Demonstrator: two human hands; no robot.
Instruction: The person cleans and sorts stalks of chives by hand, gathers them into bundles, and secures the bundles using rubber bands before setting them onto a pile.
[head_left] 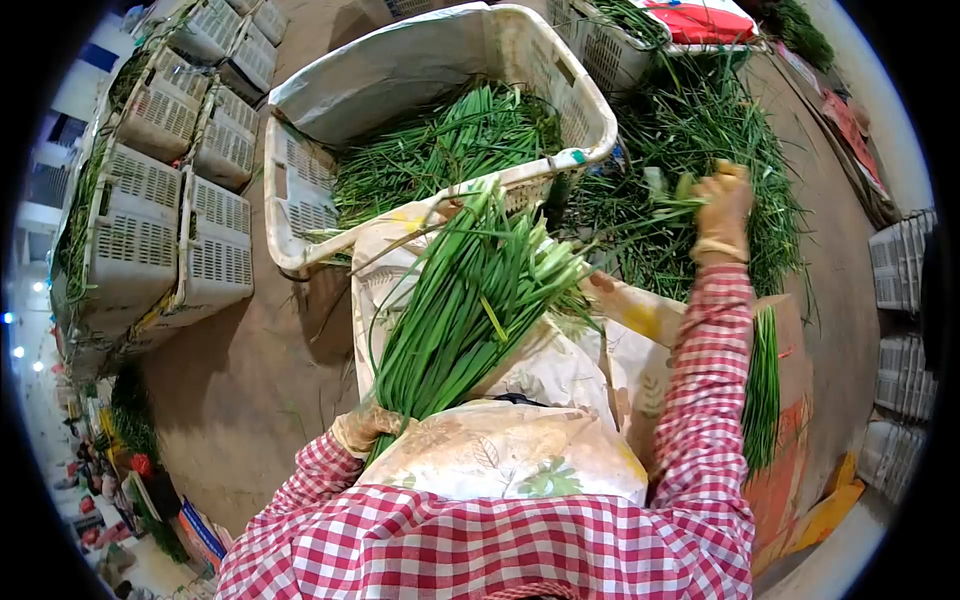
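A large bunch of green chives lies slantwise across my lap, its pale cut ends pointing up and to the right. My left hand, in a light glove, is closed around the leafy lower end of it. Out to the right, my gloved right hand is over a loose heap of chive scraps. Its fingers are curled and slightly blurred, with some chive leaves at them on the left side. A patterned apron covers my lap under the bunch.
Ahead stands a white plastic crate with loose chives inside. Stacked crates line the left, and more crates stand far right. A neat chive bundle lies right of my arm. A red-and-white sack is at the back.
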